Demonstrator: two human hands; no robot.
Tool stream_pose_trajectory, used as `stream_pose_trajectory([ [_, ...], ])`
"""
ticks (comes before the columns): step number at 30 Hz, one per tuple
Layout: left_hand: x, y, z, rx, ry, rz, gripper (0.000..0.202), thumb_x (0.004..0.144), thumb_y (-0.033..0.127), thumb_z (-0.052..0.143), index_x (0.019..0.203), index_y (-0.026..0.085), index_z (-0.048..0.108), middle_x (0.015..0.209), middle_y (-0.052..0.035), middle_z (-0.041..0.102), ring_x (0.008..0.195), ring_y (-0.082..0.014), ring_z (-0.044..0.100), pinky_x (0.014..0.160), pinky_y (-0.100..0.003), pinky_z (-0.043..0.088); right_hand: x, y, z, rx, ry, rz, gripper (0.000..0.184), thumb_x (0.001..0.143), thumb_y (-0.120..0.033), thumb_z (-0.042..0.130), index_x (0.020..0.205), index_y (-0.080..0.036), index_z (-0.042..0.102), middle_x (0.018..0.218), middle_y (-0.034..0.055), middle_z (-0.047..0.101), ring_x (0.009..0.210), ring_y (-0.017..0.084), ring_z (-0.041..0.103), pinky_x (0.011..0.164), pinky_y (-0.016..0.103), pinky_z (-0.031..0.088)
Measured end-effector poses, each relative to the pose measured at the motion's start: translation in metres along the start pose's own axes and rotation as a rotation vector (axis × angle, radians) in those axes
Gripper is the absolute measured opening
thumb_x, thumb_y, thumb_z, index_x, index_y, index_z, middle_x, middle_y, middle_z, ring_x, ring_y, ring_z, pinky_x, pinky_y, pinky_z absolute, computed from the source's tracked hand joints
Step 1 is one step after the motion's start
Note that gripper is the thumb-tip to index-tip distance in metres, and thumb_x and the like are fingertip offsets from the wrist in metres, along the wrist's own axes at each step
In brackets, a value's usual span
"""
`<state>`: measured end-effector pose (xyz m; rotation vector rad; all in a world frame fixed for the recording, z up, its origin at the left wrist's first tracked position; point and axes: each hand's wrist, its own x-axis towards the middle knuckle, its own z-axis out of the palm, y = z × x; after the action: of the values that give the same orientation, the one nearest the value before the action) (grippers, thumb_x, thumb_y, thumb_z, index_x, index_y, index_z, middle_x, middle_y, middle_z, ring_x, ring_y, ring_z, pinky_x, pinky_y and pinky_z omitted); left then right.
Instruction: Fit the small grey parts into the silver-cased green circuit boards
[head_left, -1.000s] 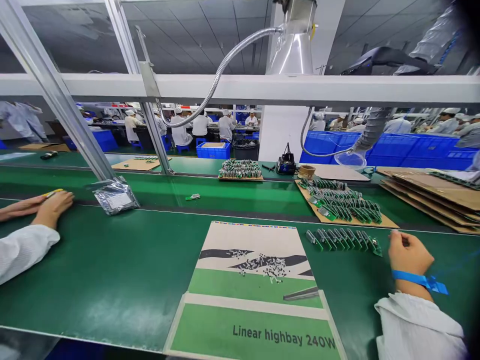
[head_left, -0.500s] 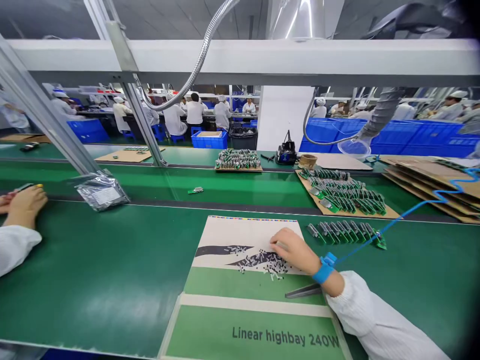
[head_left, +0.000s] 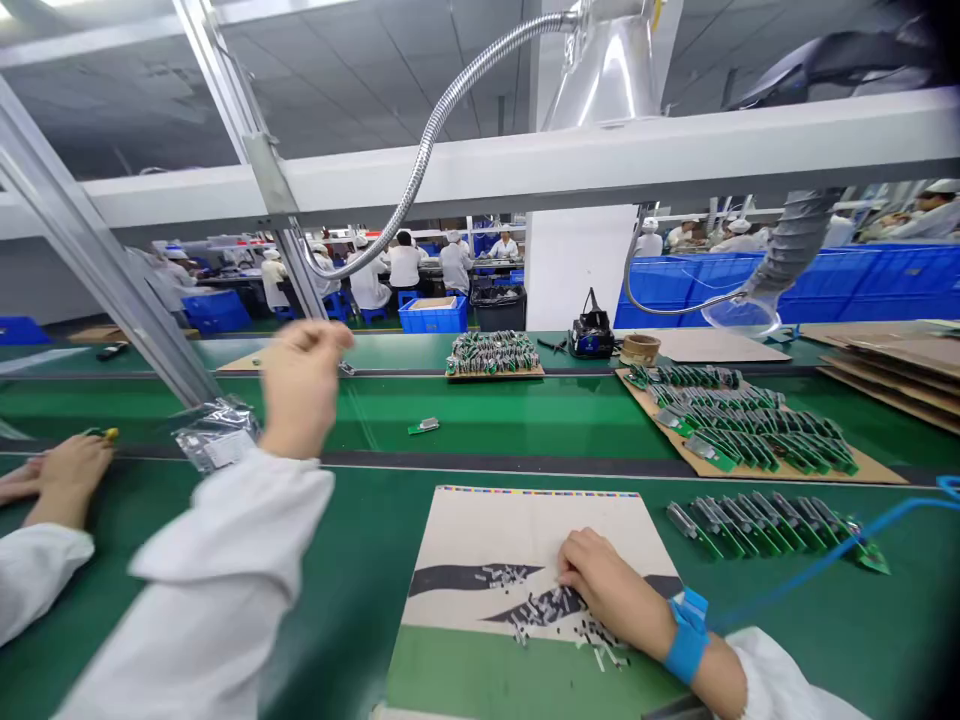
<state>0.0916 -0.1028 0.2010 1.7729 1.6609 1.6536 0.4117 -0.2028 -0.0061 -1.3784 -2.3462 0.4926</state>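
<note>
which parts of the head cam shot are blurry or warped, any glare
In the head view, the raised left hand and its sleeve are motion-blurred, while the right hand looks fairly sharp; the wide lens bends and tilts the white crossbeam; glare streaks the metal hood; the right edge falls dark.

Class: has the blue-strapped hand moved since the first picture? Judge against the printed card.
Yes: the right hand moved left, from beside the printed card onto it, at the small grey pieces.
</note>
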Motion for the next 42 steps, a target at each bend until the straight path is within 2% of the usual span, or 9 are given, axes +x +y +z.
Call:
stream_pose_trajectory([
  [4,0.005,-0.077,0.067,0.175,-0.177,-0.124,0.02,0.091,0.03,0.056,0.1,0.013,0.062,0.101,-0.006,0.064,0.089,-0.0185,0.062,0.081,-0.038,0.053,0.001,0.003,0.002,0.051,0.018,0.001,0.023,0.085,0.001,0.041,0.076,-0.02,0.048,0.08,0.0025,0.056,0.076,0.02,0.052,0.068,0.032,0.045],
  [8,-0.002,-0.14,0.123,0.292,-0.351,-0.207,0.025,0.09,0.028,0.057,0.111,0.014,0.059,0.117,-0.0091,0.059,0.103,-0.0225,0.059,0.089,-0.045,0.05,0.002,-0.003,-0.004,0.067,0.036,-0.027,0.026,0.082,0.002,0.037,0.076,-0.021,0.046,0.079,0.0016,0.056,0.073,0.02,0.053,0.065,0.03,0.046],
  [14,-0.001,-0.16,0.149,0.323,-0.45,-0.265,0.028,0.089,0.028,0.059,0.113,0.014,0.058,0.121,-0.0097,0.057,0.111,-0.0255,0.055,0.094,-0.049,0.045,0.01,-0.014,-0.027,0.102,0.089,-0.068,0.023,0.091,-0.007,0.036,0.076,-0.023,0.043,0.078,0.0006,0.056,0.069,0.019,0.053,0.061,0.028,0.046],
  [18,-0.004,-0.135,0.145,0.182,-0.389,-0.288,0.028,0.088,0.027,0.059,0.113,0.015,0.058,0.123,-0.0098,0.055,0.11,-0.025,0.054,0.093,-0.048,0.045,0.024,-0.021,-0.057,0.167,0.209,-0.119,0.023,0.096,-0.015,0.031,0.082,-0.022,0.047,0.08,0.0028,0.055,0.075,0.019,0.054,0.067,0.031,0.048],
  [22,-0.019,-0.078,0.127,-0.108,-0.365,-0.308,0.034,0.085,0.03,0.062,0.114,0.013,0.054,0.117,-0.0117,0.058,0.096,-0.0217,0.061,0.084,-0.038,0.05,0.029,-0.037,-0.101,0.198,0.31,-0.153,0.018,0.098,-0.022,0.038,0.097,-0.024,0.055,0.093,0.0038,0.059,0.086,0.02,0.056,0.074,0.033,0.049],
  [28,-0.078,0.024,0.092,-0.578,-0.568,-0.351,0.05,0.072,0.046,0.073,0.109,0.014,0.059,0.107,-0.0132,0.065,0.077,-0.0168,0.065,0.065,-0.026,0.051,0.005,-0.06,-0.141,0.175,0.543,-0.218,0.009,0.094,-0.02,0.049,0.09,-0.026,0.056,0.087,0.0004,0.06,0.078,0.017,0.058,0.061,0.027,0.046],
  [32,-0.119,0.07,0.076,-0.955,-0.717,-0.496,0.031,0.08,0.041,0.067,0.094,0.014,0.061,0.094,-0.0111,0.069,0.072,-0.0167,0.066,0.065,-0.027,0.051,-0.017,-0.074,-0.146,0.106,0.609,-0.3,0.01,0.094,-0.017,0.049,0.089,-0.024,0.054,0.085,0.002,0.06,0.078,0.018,0.058,0.063,0.029,0.048],
  [37,-0.158,0.095,0.059,-0.85,-0.762,-0.362,0.023,0.08,0.037,0.069,0.088,0.018,0.059,0.088,-0.0054,0.069,0.079,-0.0173,0.066,0.075,-0.027,0.05,-0.037,-0.096,-0.147,0.075,0.692,-0.409,0.014,0.092,-0.011,0.049,0.096,-0.023,0.056,0.086,0.0033,0.06,0.082,0.018,0.058,0.068,0.029,0.05],
  [42,-0.184,0.098,0.049,-0.725,-0.784,-0.304,0.024,0.078,0.043,0.069,0.086,0.021,0.061,0.085,-0.0042,0.064,0.078,-0.0167,0.061,0.069,-0.025,0.049,-0.046,-0.109,-0.145,0.06,0.795,-0.48,0.013,0.094,-0.012,0.052,0.098,-0.023,0.058,0.081,0.0026,0.062,0.077,0.018,0.059,0.067,0.031,0.052],
])
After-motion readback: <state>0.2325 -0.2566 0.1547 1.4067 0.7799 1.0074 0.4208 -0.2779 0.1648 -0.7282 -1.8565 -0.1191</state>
